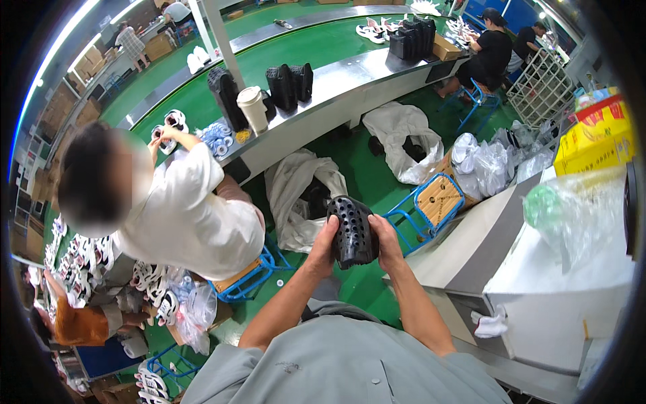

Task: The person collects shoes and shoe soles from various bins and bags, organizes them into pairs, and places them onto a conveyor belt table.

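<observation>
While the green floor [363,182] spreads under the curved conveyor [350,77], my left hand [323,249] and right hand [388,244] grip a black perforated shoe piece [352,232] above a blue stool [431,202].

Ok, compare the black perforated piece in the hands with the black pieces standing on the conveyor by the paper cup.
The perforated piece is gripped between the left hand and right hand, off any surface; the conveyor pieces stand upright in a row, untouched. The held one shows rows of round holes; no holes can be made out on the standing ones. Both are black.
</observation>
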The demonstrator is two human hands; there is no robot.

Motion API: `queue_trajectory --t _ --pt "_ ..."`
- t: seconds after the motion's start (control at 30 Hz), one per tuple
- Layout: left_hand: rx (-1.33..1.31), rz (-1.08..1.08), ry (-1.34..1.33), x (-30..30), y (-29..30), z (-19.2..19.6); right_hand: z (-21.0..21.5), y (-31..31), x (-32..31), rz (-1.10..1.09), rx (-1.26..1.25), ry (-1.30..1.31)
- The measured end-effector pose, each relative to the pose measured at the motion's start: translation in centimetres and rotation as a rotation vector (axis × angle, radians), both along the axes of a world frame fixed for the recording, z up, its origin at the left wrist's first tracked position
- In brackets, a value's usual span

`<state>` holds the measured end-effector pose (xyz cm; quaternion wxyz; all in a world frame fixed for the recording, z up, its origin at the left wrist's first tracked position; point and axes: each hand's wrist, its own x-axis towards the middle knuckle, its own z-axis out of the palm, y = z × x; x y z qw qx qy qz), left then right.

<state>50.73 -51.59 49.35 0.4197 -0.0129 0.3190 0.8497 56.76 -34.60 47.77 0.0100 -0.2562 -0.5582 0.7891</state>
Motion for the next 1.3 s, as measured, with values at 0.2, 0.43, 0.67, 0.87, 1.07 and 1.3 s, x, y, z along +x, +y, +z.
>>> queue_trajectory --t 0.2,0.43,0.67,0.87,1.07,1.3 --pt "-0.188 -0.047 0.138 -10.4 4.9 3.2 2.9 3.3 -8.6 -0.131 -0.219 0.139" --pt "-0.253 -0.051 0.205 -16.9 12.2 2.3 2.7 9.2 -16.0 -0.178 -0.203 0.088" --pt "-0.34 0.083 0.275 -26.1 19.7 -0.2 -0.7 17.1 -26.9 -0.11 -0.197 0.141" --pt "-0.41 0.256 0.334 -38.4 27.7 0.3 -0.3 25.5 -41.0 -0.001 0.05 0.151" --pt "-0.541 0.221 0.214 -48.8 30.2 2.6 -1.0 28.6 -52.2 0.13 -0.251 0.029" --pt "-0.647 0.142 0.174 -59.3 30.2 2.7 -2.5 31.0 -63.2 0.376 -0.081 -0.17"
